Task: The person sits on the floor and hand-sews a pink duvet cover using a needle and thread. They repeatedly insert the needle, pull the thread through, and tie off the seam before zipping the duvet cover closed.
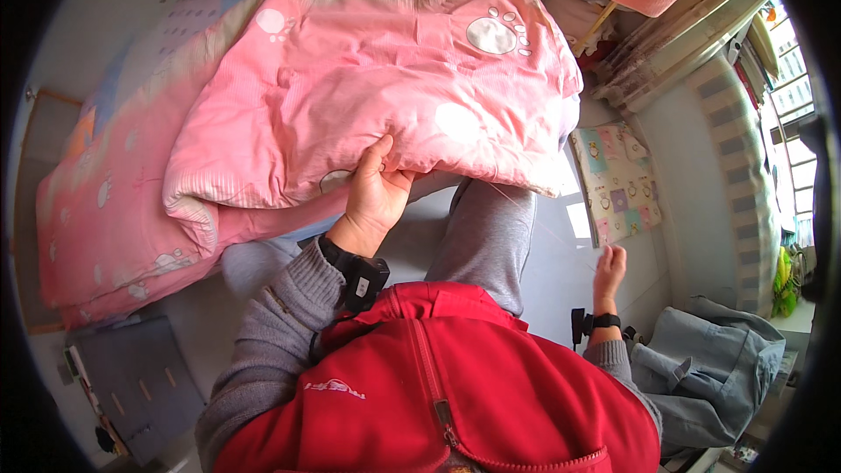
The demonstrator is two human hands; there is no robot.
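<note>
A pink quilt (368,88) with white paw prints spreads in front of me, its near edge over my lap. My left hand (377,197) grips that edge, thumb on top and the other fingers mostly hidden beneath the cloth. Off to the right, well away from the quilt, my right hand (610,273) is raised with its fingertips pinched together. A thin, faint thread (517,199) stretches from the quilt's edge toward those fingers. Whether a needle is in the pinch is too small to see.
Under the quilt is a bed with pink bedding (105,210). A patterned mat (618,184) lies on the floor at right, near a wall and a bright window (793,79). Grey-blue clothing (701,368) is heaped at lower right. A grey panel (144,377) stands at lower left.
</note>
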